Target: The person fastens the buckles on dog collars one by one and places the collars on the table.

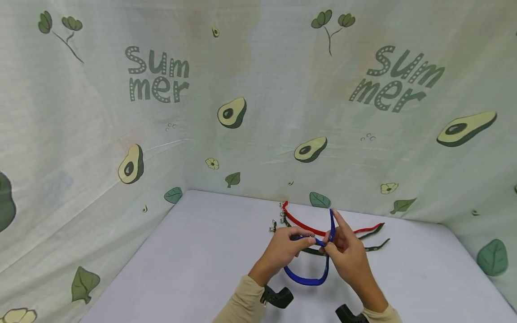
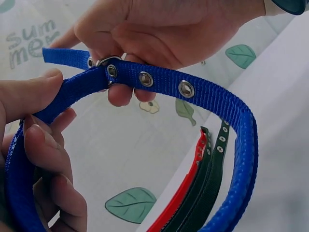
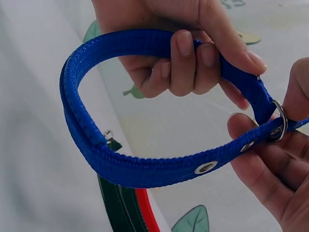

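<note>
The left hand [image 1: 282, 246] pinches the blue collar [image 1: 307, 281] beside its metal ring [image 3: 285, 123]; the right hand [image 1: 349, 253] pinches the strap at that ring, the two close together. The loop hangs over the white table [image 1: 194, 255]. Best, I judge, to steady the ring, keep the band flat and ease it evenly past each eyelet [image 2: 187, 89]. Beyond lie a red collar [image 1: 299, 222] and dark green collars [image 1: 313, 251], near the far edge and patterned cloth [image 1: 266, 67]; there seems more elbow room left and right.
</note>
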The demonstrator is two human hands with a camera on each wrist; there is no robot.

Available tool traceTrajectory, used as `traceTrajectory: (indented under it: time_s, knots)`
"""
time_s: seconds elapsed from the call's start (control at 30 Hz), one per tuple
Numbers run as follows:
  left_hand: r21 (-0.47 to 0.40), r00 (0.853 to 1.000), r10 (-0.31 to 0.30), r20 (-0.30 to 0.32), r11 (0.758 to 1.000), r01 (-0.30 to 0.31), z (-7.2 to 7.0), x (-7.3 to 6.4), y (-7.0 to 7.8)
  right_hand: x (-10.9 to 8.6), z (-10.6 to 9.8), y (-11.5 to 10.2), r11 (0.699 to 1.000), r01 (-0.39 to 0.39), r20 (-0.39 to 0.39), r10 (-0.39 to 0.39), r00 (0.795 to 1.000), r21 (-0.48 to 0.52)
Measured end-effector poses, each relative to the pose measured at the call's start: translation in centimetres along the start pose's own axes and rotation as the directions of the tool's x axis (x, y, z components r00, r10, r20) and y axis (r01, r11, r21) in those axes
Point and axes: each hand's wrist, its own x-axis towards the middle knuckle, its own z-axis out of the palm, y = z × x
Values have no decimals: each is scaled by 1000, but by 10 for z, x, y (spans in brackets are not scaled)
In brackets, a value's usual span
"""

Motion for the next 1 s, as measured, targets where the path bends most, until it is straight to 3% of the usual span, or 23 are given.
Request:
traceTrajectory:
  time_s: [0.3, 0.53, 0.77, 1.0]
  knots:
    - [10, 1000, 31, 0, 999, -31, 2, -3, 3, -1, 1, 0, 999, 36, -30, -37, 999, -18]
    - [-13, 994, 107, -21, 994, -107, 5, -5, 4, -1, 3, -1, 996, 85, -62, -86, 994, -27]
    - [0, 983, 175, -49, 984, -176, 6, -7, 4, -2, 3, -1, 995, 91, -65, -88, 994, 31]
    - [-7, 973, 224, -58, 974, -225, 6, -6, 6, 0, 3, -3, 985, 140, -95, -150, 984, -103]
